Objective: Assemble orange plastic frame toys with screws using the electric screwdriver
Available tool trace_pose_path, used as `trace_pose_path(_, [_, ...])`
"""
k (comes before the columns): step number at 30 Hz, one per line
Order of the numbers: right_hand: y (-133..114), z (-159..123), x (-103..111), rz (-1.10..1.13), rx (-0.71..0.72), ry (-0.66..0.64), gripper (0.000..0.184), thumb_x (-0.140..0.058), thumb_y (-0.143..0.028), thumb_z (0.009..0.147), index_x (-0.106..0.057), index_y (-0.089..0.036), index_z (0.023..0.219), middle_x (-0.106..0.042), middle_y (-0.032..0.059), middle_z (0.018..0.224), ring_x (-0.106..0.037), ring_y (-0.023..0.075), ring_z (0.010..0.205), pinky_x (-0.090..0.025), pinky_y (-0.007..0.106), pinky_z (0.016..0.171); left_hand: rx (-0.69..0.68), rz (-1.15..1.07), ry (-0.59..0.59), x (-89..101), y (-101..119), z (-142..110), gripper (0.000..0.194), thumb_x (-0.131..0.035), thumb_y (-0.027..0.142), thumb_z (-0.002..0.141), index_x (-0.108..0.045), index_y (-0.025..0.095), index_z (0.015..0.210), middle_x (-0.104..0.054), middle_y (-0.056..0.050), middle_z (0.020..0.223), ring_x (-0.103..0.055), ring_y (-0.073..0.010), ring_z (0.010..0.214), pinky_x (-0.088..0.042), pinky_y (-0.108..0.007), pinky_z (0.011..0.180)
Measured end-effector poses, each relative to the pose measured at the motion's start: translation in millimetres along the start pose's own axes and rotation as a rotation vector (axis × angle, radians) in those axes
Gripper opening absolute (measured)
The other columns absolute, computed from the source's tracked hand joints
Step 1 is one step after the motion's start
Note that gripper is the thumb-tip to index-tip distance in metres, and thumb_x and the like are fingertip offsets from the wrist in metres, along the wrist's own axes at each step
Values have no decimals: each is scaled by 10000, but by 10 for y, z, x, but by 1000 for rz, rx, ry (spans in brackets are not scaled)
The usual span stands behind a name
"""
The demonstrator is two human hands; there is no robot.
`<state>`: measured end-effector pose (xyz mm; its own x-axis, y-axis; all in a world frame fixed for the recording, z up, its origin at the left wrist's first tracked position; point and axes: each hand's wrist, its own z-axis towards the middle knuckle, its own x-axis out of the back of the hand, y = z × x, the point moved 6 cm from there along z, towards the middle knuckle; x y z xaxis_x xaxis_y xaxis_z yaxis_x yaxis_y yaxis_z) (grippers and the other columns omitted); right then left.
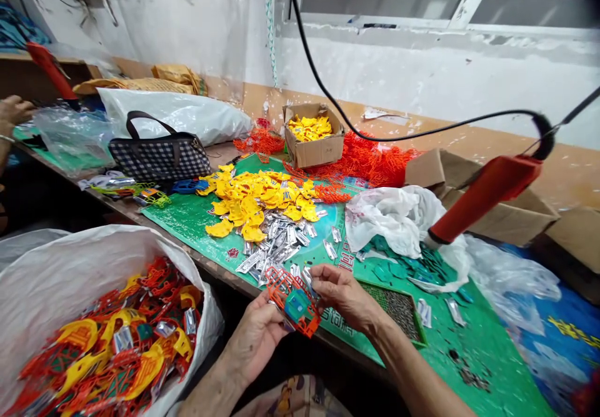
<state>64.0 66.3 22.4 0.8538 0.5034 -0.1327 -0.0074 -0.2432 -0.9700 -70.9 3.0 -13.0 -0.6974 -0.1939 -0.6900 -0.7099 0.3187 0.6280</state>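
Observation:
An orange-red openwork plastic frame (280,284) with a teal-green plastic piece (297,304) set in it is held between my two hands, above the table's front edge. My left hand (259,329) is closed on its lower left side, thumb on top. The fingers of my right hand (338,292) pinch a small silver part (308,277) against the frame's right side; fingertips partly hide the contact. Just beyond lies a pile of silver parts (276,248), with yellow plastic pieces (262,195) heaped behind. Close to my right wrist sits a green tray (398,307) of small dark screws.
A white sack (206,279) of assembled pieces stands at left. An orange-red electric screwdriver (485,201) hangs at right on a cord. Farther back are a cardboard box (316,152), a checkered bag (162,157) and orange frames (375,160). Another person's hand (15,110) shows far left.

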Motion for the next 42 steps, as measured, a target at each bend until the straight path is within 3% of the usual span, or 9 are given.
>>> trace_pose_path(4, [50,-50,18,69,4,-9,362,-768,-431,674,-663,-162,891,-575,-27,675,-519,92,543,-436,244,530,-15,15,-21,-46,-9,-23,354,-593,21,558,-703,135,875,-734,-46,776,-624,-151,642,-518,-308,686])
trace_pose_path(10, [74,-158,61,96,19,22,356,-785,-403,657,-670,-158,888,-598,-35,648,-523,93,514,-434,257,531,-9,48,-60,-131,-48,-47,367,-578,29,562,-699,132,894,-747,-68,845,-652,-180,706,-528,-346,745])
trace_pose_path(14, [59,-228,76,84,25,46,343,-788,-403,653,-680,-153,863,-606,-31,656,-519,90,525,-428,255,541,-11,55,-75,-153,-87,-52,363,-563,23,551,-695,136,870,-734,-51,818,-633,-161,686,-521,-309,712])
trace_pose_path(27, [54,-148,36,43,1,18,337,-784,-401,648,-693,-167,874,-579,-35,657,-497,89,553,-422,245,548,-40,-14,-22,-33,-87,-28,351,-542,13,505,-686,143,797,-683,-15,726,-579,-133,622,-503,-286,661])
trace_pose_path(32, [78,-57,103,-172,3,49,314,-677,-414,695,-676,-172,894,-573,-12,698,-484,103,564,-431,253,527,-47,-52,-6,22,-76,-8,363,-524,3,494,-672,154,789,-676,-12,732,-568,-132,618,-498,-293,665])
trace_pose_path(38, [244,166,322,-488,-14,97,186,-525,-292,782,-642,-177,870,-476,-33,610,-429,113,515,-385,248,504,-39,-82,17,76,-84,21,354,-522,-1,484,-664,158,766,-677,-13,726,-581,-147,634,-518,-346,719])
trace_pose_path(42, [211,238,377,-839,12,159,153,-525,-145,760,-665,-160,820,-547,10,660,-507,163,647,-400,287,642,-36,-96,31,114,-69,24,350,-532,-4,497,-677,156,772,-689,-15,724,-611,-159,664,-522,-371,767])
